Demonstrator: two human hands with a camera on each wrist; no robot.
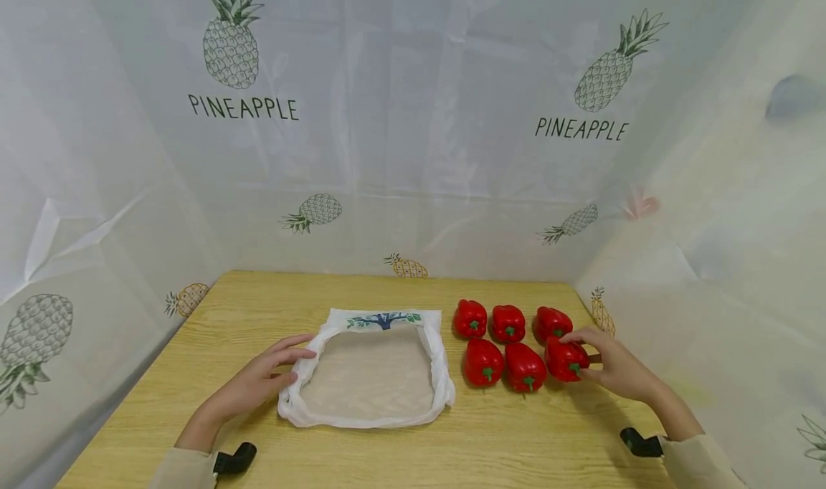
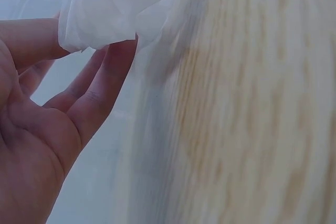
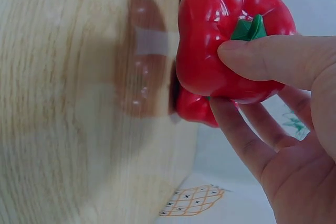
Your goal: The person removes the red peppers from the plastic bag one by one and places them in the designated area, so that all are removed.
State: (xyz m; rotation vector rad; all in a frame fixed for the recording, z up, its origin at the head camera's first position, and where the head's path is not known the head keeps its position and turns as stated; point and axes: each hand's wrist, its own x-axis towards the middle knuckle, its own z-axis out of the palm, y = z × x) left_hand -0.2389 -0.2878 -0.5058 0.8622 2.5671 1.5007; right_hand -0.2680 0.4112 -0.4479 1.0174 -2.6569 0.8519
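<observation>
A white plastic bag point(image 1: 445, 381) lies on the table with its mouth spread wide and its rim rolled outward. My left hand point(image 1: 261, 378) pinches the left side of that rim; in the left wrist view the thumb and fingers close around the crumpled white plastic point(image 2: 113, 14). On the right, my right hand point(image 1: 619, 371) grips a shiny red bell pepper point(image 1: 564, 356) with a green stem, at the near right end of a group. The right wrist view has the thumb across the front of this bell pepper point(image 3: 205, 40), beside its stem, and fingers beneath.
Several other red bell peppers point(image 1: 482, 363) stand in two rows between the bag and my right hand. The wooden table point(image 1: 387, 457) is bordered by a hanging white sheet point(image 1: 419, 152) printed with pineapples at the back and sides.
</observation>
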